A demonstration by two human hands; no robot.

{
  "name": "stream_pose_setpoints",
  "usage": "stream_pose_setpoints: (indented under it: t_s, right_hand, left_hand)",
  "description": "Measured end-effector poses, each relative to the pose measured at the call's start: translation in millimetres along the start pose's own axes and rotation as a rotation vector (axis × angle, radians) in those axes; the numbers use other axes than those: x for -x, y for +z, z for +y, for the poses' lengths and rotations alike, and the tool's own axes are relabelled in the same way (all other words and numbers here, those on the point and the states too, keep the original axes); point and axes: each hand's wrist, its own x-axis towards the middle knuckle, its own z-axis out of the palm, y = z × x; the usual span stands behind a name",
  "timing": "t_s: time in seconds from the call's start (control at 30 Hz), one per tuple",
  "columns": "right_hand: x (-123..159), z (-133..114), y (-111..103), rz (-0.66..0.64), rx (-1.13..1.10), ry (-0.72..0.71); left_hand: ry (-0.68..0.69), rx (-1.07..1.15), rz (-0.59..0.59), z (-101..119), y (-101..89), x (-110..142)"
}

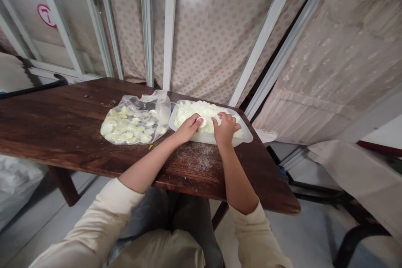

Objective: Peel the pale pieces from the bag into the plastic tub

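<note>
A white plastic tub [248, 136] filled with pale white-green flower heads [196, 111] stands near the right end of the table. Over its front left part, my left hand [187, 128] is closed, with a small white flower head [202, 123] between thumb and fingers. My right hand [225, 127] hovers over or rests on the tub's contents, thumb and fingers apart; I see nothing held in it. Left of the tub lies a clear plastic bag [133, 121] with more of the same pale pieces, its mouth crumpled toward the tub.
The dark wooden table [59, 117] has whitish specks and small scraps near its front edge. Behind it stand framed glass panels with a dotted curtain [213, 42]. A large plastic bag [19, 184] is at the left, and a black-framed chair [358, 234] at the right.
</note>
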Motion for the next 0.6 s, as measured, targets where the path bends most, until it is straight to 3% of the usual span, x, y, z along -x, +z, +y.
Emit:
stream_pose_setpoints:
  t_s: [0.07,0.2,0.33,0.6]
  right_hand:
    - [1,-4,-3,-0.002,-0.076,-0.016]
    - [4,-20,-9,-0.173,-0.337,-0.16]
    - [4,-23,-8,-0.206,-0.466,-0.134]
    - [6,-20,-2,-0.117,-0.257,-0.09]
  left_hand:
    - [0.003,0.012,0.003,1,-0.1,1]
    - [0.055,0.066,-0.028,1,0.1,3]
    - [0.108,0.096,-0.053,0,0.2,3]
    - [0.021,-0.011,-0.074,-1,0.2,0]
